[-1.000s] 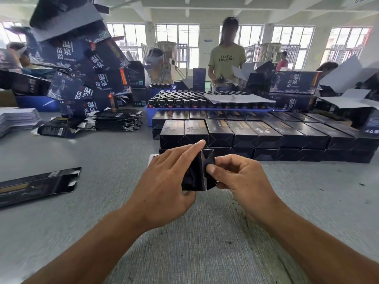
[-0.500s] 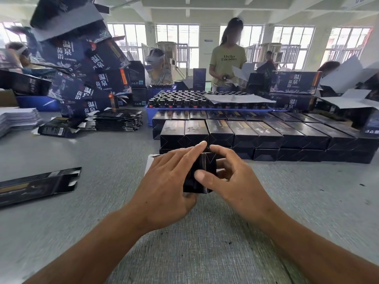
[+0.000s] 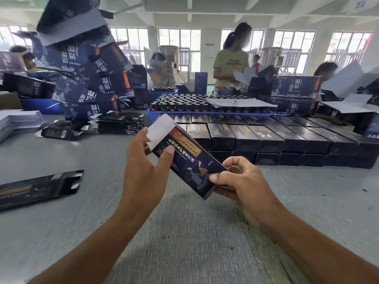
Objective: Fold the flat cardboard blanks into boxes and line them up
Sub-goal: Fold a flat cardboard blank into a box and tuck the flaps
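A dark printed box point(image 3: 185, 160) is held slantwise above the grey table, its white end flap point(image 3: 162, 128) open at the upper left. My left hand point(image 3: 143, 171) grips the upper end, thumb on the printed face and fingers behind the flap. My right hand point(image 3: 240, 183) pinches the lower right end between thumb and curled fingers. Behind it, rows of folded dark boxes point(image 3: 266, 138) lie lined up on the table. One flat blank point(image 3: 39, 187) lies at the left.
A blue tray of small dark bottles point(image 3: 196, 105) stands behind the lined-up boxes. Stacks of flat blanks point(image 3: 119, 124) and a tilted pile of large printed cartons point(image 3: 86, 74) fill the left back. Several people work at the far side. White sheets point(image 3: 16, 121) lie far left.
The box was held end-on with both hands closing its near flap; now it has been turned and lifted slantwise, showing its long printed face and an open white flap.
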`<control>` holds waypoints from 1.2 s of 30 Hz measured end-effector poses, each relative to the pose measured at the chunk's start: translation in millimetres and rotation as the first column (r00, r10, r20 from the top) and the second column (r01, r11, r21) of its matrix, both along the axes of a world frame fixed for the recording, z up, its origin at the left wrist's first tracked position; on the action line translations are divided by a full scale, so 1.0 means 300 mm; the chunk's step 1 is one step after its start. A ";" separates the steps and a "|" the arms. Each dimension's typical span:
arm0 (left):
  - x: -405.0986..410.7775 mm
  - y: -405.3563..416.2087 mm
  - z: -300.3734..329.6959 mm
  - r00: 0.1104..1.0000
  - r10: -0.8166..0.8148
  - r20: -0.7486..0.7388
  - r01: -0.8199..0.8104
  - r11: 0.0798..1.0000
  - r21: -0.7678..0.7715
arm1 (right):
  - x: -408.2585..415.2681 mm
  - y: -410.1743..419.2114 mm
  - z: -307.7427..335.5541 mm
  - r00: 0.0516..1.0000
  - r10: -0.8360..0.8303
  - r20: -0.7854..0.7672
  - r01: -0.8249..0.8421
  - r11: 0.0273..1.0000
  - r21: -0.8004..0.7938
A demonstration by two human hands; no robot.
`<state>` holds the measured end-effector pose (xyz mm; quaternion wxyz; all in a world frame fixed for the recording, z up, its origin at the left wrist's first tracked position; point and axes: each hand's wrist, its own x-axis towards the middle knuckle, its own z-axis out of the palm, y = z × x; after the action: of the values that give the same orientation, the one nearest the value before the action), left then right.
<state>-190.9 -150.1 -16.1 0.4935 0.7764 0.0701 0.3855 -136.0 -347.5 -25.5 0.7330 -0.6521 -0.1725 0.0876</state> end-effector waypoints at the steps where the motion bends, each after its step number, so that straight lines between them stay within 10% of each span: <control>1: 0.003 0.005 0.005 0.997 -0.074 0.009 0.074 0.987 -0.141 | -0.003 0.004 -0.002 1.000 0.030 -0.008 -0.030 1.000 0.004; 6: -0.001 0.008 0.027 0.970 -0.202 0.134 0.239 0.890 -0.387 | -0.011 0.005 -0.006 0.997 0.077 0.025 -0.075 0.993 -0.088; 16: -0.046 -0.042 0.039 0.898 -0.425 0.111 0.431 0.902 -0.034 | -0.052 -0.010 0.038 0.933 0.038 0.357 0.004 0.993 -0.118; 36: -0.069 -0.045 0.054 0.865 -0.481 0.141 0.484 0.875 0.011 | -0.111 0.000 0.082 0.856 -0.110 0.506 0.052 0.990 0.128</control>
<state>-211.5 -163.6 0.1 0.5875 0.7342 -0.1559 0.3023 -169.4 -347.4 -0.9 0.6986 -0.6174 -0.3378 -0.1291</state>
